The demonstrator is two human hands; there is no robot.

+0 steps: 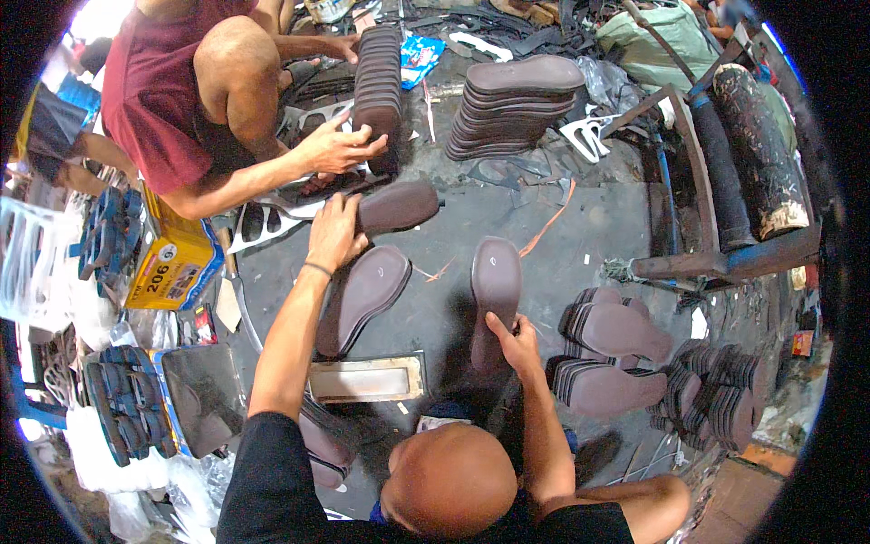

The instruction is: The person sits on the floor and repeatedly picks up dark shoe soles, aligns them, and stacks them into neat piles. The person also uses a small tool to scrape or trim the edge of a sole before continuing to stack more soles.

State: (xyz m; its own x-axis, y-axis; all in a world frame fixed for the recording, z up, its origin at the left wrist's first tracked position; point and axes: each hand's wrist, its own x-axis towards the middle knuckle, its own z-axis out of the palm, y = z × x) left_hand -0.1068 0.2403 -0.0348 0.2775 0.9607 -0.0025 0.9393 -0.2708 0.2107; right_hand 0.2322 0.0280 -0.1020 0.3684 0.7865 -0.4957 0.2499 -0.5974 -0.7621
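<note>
My right hand [515, 343] grips a brown shoe sole [496, 281] by its lower end, thumb on top, holding it upright in the picture. My left hand [335, 233] is closed on the left end of another brown sole [399, 207], which points to the right. Just below that hand, a thick brown sole or small stack of soles [364, 295] lies slanted on the dark work surface [580, 227]. Across from me, a person in a maroon shirt [156, 100] steadies a tall row of soles [376, 77] with both hands.
A stack of soles [521, 109] stands at the far middle. More sole piles [621, 331] and dark strapped sandals [716, 399] lie right. A pale rectangular frame [367, 378] sits near me. Left are a yellow box [177, 258] and blue sandals [127, 403]; far right, a metal frame [698, 181].
</note>
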